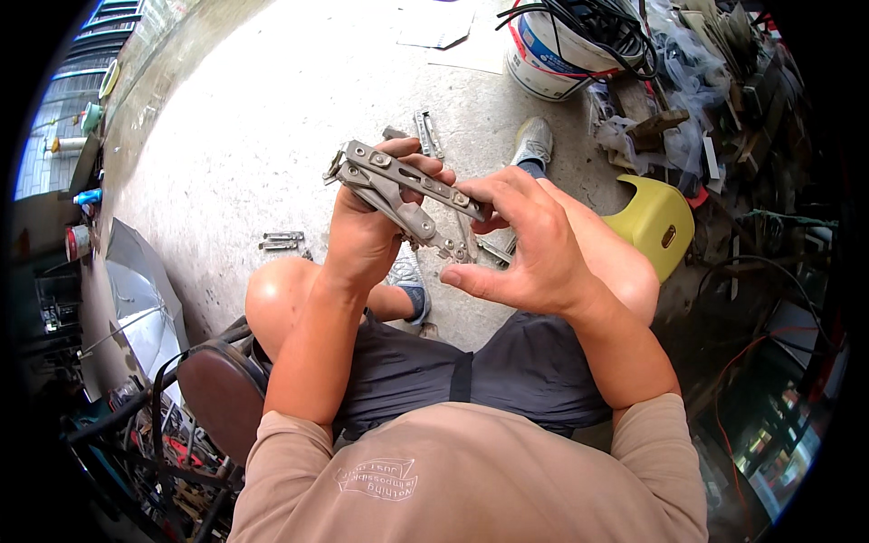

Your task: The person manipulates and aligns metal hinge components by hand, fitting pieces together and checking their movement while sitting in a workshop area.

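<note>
A grey metal folding hinge [385, 164] with riveted, slotted arms is held up in front of my knees. My left hand [356, 237] is closed around it from below and behind, its fingertips showing past the upper bar. At the hinge's right end my right hand [539, 233] touches the bar with its bent fingers. The thumb of that hand stands well apart, leaving a gap under the jointed lower arms. Similar metal hinge parts [282, 241] lie on the floor to the left, and another metal piece [427, 134] lies beyond my hands. Part of one more is hidden behind my right hand.
A white bucket [543, 77] with black cables stands far right. Near my right knee is a yellow-green plastic stool [665, 222]. Scrap and plastic bags pile up along the right. A brown round seat [220, 394], a silver umbrella [145, 299] and scattered tools are at left.
</note>
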`<state>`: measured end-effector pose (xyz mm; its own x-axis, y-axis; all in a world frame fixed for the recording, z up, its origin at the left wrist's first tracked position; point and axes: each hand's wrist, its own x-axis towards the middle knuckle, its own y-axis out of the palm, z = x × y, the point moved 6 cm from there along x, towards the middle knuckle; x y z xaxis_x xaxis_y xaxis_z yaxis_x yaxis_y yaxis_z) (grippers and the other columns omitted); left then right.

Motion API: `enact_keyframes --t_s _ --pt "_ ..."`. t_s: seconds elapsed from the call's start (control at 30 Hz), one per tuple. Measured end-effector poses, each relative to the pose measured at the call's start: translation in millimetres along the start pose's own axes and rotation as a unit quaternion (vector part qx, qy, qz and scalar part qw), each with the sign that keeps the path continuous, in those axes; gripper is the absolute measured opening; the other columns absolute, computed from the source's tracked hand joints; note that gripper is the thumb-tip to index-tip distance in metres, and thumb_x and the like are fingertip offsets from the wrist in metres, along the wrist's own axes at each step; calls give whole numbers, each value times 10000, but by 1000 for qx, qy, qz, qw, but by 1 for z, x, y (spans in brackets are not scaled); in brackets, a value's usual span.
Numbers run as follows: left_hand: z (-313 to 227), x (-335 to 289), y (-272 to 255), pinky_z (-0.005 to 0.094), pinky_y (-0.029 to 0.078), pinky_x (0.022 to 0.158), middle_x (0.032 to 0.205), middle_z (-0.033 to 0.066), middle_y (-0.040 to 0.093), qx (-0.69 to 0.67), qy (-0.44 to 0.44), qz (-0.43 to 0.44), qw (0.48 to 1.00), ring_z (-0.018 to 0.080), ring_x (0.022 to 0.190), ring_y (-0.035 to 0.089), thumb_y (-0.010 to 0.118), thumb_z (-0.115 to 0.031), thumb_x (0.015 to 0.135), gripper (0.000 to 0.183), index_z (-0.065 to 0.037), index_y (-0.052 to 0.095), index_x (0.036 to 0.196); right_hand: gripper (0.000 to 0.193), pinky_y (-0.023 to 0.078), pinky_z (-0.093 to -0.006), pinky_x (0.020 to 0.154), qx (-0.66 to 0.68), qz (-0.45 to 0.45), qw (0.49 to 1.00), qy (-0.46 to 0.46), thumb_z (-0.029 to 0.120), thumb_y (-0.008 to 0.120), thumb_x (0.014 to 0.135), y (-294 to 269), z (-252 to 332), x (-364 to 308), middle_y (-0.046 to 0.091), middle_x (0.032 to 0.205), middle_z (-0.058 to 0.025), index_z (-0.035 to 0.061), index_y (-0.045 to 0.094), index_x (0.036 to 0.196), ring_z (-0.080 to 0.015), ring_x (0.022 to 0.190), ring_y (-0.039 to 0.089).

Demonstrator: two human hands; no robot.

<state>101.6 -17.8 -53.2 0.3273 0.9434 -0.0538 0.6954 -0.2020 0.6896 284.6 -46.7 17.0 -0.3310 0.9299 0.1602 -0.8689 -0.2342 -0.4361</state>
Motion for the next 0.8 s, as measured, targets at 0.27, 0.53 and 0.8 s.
enact_keyframes --t_s 0.27,0.53,0.8 --pt "-1 -1 2 374 617 1011 1361 164 677 -10 -1 -2 1000 319 1253 700 718 -10 994 544 -43 526 1501 703 603 -336 766 9 -8 1000 -9 296 962 742 -1 2 0 660 1085 -132 -7 681 1311 -208 851 696" --pt "-6 2 17 419 551 1102 1556 220 559 -6 -26 51 998 344 1437 563 862 -150 910 928 -42 322 1657 644 606 -340 744 -8 -49 999 -1 304 933 804 -10 -3 -2 662 1083 -143 -1 688 1315 -223 833 709" --pt "1 2 15 469 504 1160 1476 201 639 -2 -8 36 999 330 1361 626 891 -109 876 950 -47 339 1646 594 600 -345 717 -28 -45 998 -19 281 923 829 -7 -3 -4 670 1052 -143 16 700 1312 -224 796 714"
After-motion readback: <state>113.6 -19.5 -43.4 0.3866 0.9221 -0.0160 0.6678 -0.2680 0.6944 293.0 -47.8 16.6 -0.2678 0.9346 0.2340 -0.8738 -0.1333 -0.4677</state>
